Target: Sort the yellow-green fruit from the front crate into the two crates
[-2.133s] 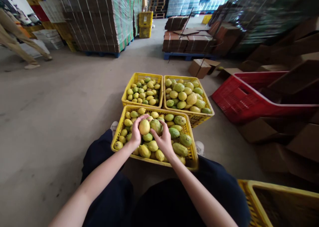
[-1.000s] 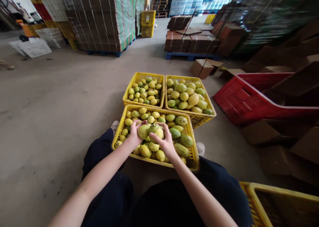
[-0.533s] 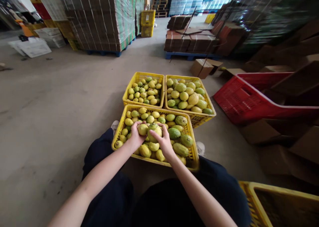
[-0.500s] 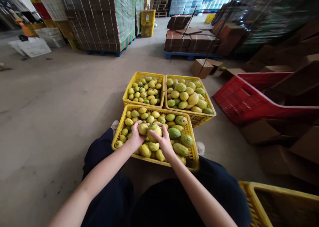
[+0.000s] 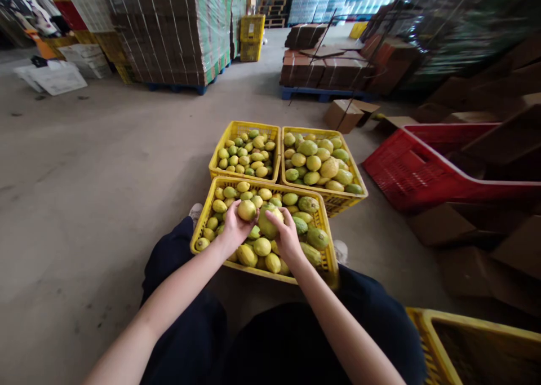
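Between my legs stands a yellow plastic crate (image 5: pixel 200 227) full of yellow and green lemons. My left hand (image 5: pixel 235 226) is closed round a small yellow-green lemon (image 5: pixel 246 210), palm turned up. Right beside it, my right hand (image 5: pixel 287 235) grips a larger, greener lemon (image 5: pixel 269 221), with the thumb on top. Both fruits are held just above the pile, close together. Loose lemons lie under and around the hands, such as a yellow one (image 5: pixel 262 247) below them and a green one (image 5: pixel 316 238) to the right.
Behind touch two more yellow crates: the left one (image 5: pixel 214 148) has smaller lemons, the right one (image 5: pixel 355 162) bigger ones. A red crate (image 5: pixel 406 159) with cardboard stands at right. Another yellow crate (image 5: pixel 429 340) is at lower right. Wrapped pallet stacks (image 5: pixel 156 35) stand farther back.
My hands have drawn slightly apart and turned, so the two lemons show more fully. The right hand with the larger lemon has shifted a little to the right.
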Demonstrator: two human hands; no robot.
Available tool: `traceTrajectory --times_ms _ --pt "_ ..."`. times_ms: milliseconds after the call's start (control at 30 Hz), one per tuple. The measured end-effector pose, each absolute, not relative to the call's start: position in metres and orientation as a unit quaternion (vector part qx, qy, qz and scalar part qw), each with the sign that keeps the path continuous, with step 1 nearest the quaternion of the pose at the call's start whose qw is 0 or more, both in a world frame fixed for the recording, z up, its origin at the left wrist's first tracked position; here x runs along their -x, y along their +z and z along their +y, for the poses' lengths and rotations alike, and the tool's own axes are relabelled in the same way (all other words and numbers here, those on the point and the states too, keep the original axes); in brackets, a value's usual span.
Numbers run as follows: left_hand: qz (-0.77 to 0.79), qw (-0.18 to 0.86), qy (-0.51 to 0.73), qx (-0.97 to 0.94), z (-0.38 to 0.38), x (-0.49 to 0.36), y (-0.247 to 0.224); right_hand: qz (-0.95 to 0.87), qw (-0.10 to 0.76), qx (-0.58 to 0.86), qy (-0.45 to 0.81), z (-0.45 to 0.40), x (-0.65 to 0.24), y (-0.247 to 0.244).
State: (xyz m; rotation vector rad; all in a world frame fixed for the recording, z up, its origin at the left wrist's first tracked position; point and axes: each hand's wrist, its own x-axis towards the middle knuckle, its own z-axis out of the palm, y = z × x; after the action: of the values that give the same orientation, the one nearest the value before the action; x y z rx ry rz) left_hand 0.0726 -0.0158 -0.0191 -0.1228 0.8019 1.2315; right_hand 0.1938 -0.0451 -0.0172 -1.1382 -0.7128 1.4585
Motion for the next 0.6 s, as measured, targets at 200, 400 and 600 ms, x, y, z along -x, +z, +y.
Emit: traceTrajectory --times_ms 200,400,600 --pt "0.294 0.735 0.61 0.044 -0.016 -0.064 -0.014 -0.28 0.535 0.484 0.633 -0.038 -0.208 -0.003" --pt "0.267 0.741 0.613 0.07 -0.016 -0.06 -0.009 -0.169 0.517 0.496 0.676 -0.029 -0.221 -0.001" --pt "0.282 0.742 0.603 0.071 -0.016 -0.06 -0.009 -0.155 0.543 0.466 0.681 -0.025 -0.227 -0.006"
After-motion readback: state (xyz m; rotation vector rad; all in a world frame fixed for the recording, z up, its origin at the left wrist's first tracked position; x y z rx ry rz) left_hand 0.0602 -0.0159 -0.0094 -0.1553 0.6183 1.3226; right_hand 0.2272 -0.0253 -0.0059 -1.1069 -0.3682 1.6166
